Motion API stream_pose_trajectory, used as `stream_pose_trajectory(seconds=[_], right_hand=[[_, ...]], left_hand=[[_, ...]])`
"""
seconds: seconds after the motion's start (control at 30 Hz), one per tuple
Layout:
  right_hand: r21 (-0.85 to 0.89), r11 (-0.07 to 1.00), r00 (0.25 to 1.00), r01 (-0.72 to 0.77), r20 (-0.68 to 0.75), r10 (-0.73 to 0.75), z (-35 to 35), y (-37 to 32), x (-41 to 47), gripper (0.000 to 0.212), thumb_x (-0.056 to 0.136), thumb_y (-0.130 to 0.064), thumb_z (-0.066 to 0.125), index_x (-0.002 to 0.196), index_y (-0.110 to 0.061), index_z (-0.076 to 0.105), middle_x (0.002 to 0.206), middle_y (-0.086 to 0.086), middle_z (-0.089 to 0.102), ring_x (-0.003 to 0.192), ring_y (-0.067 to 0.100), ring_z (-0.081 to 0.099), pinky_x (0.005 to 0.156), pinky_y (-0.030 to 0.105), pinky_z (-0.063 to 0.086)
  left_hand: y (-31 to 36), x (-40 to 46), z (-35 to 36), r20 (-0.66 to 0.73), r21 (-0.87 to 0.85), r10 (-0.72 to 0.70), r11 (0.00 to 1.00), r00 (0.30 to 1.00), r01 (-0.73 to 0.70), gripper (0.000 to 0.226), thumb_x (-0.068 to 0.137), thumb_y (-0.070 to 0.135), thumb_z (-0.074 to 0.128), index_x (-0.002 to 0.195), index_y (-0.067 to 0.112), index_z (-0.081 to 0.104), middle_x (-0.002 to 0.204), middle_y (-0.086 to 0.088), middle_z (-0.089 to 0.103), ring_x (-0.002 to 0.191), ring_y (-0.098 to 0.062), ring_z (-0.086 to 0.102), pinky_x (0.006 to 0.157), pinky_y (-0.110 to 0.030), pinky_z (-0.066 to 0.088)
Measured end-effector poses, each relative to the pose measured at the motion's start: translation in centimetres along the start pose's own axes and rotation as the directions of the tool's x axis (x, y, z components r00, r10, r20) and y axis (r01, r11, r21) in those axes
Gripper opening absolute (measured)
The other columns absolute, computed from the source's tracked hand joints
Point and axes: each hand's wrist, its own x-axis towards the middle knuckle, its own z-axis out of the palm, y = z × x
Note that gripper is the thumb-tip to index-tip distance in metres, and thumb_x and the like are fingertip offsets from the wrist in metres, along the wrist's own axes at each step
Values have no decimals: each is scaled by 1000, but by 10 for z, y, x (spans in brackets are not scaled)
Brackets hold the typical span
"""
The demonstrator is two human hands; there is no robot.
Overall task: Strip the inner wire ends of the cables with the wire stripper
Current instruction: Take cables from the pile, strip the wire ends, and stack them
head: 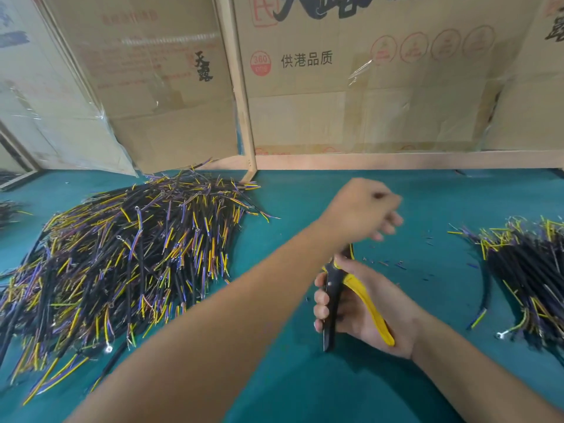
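A: Where is the wire stripper (341,288) held?

B: It is gripped in the right hand (363,309), fingers curled round the black handle and the yellow handle laid against the palm. Its long axis runs nearly straight away from the body, head pointing up toward the left hand (360,212).

A: And the left hand?

B: It is seen directly beyond the stripper's head, fingers curled in loosely. A short piece of cable (350,251), black with a yellow core, shows just under it at the tool's head. Whether that cable is actually pinched cannot be told; the hand is blurred and the fingertips are turned away.

A: Which way is the stock to be found?

B: The large pile of cables (122,264) lies well to the left of both hands, beside the left forearm, so it is judged to be the left hand's reach. A smaller pile (528,270) lies to the right of the right hand. Strands in both run roughly away from the body, fanned somewhat.

A: What does the next move depend on?

B: The cable and tool are lined up end to end, so a pull along that shared axis, hands drawn apart, would be needed to slide insulation off. Small offcuts (393,264) are scattered on the green table (305,377) just right of the stripper's head.
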Motion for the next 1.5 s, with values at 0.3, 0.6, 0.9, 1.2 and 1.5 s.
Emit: stream_pose_trajectory(seconds=[0.3, 0.6, 0.9, 1.2, 1.5], right_hand=[[28, 999, 1000, 25, -13, -25, 9, -2, -4, 47, 86, -49, 74, 94, -5, 60, 81, 15, 51, 70, 31, 52, 75, 46, 52], [9, 1000, 999, 22, -24, -22, 11, -4, -8, 45, 91, -50, 67, 97, -6, 59, 82, 14, 51, 71, 31, 50, 74, 46, 52], [17, 1000, 1000, 12, -16, -12, 9, -3, -6, 48, 87, -52, 71, 97, -6, 60, 82, 14, 51, 71, 31, 50, 75, 46, 51], [10, 1000, 999, 28, -15, -28, 11, -4, -8, 45, 92, -49, 66, 99, -5, 58, 83, 15, 51, 72, 31, 51, 78, 47, 52], [3, 1000, 999, 28, -22, -28, 13, -5, -9, 45, 94, -49, 63, 100, -4, 59, 82, 15, 51, 72, 30, 51, 78, 46, 52]], left_hand=[[-66, 4, -148, -349, 809, 163, 549, 923, 209, 21, 90, 0, 50, 102, 6, 66, 103, -16, 69, 94, -33, 65, 80, -39, 52], [-105, 15, -179, -245, 960, -53, -154, 968, 235, 45, 93, 1, 55, 135, 16, 50, 134, -7, 55, 128, -29, 50, 94, -42, 47], [-99, 18, -189, -128, 930, 103, -334, 986, 155, 32, 89, 0, 61, 117, 14, 63, 119, -7, 65, 115, -27, 62, 93, -36, 47], [-88, -15, -201, -234, 969, 413, 169, 880, 179, 11, 97, 16, 57, 101, 13, 67, 98, -10, 65, 95, -35, 61, 72, -40, 47], [-72, -77, -163, -507, 749, 670, 654, 541, -108, 4, 95, 16, 65, 94, 14, 69, 87, 1, 72, 77, -20, 65, 74, -40, 54]])
